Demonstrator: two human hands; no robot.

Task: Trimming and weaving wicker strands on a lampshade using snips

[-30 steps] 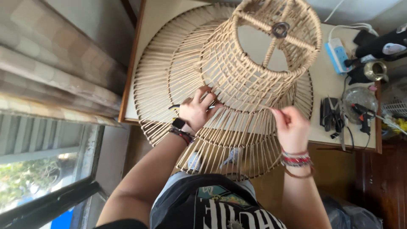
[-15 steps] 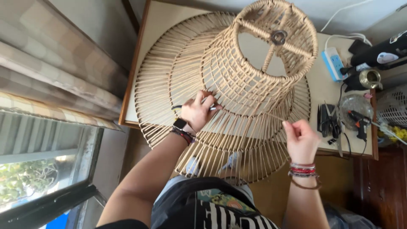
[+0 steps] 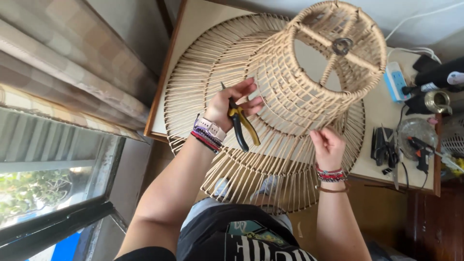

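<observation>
The left hand now grips yellow-handled pliers, absent a moment ago, against the rattan shade, which overhangs the table's near edge. The right hand has risen, pinching a strand.

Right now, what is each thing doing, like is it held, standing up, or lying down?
left hand: closed round the pliers
pliers: held, yellow handles hanging down
right hand: pinching a rattan strand
rattan lampshade: upright on the table, narrow end up
table: under the lampshade

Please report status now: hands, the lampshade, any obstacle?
Left hand grips yellow-handled pliers. Right hand pinches rattan lampshade strands. Nothing blocking.
</observation>
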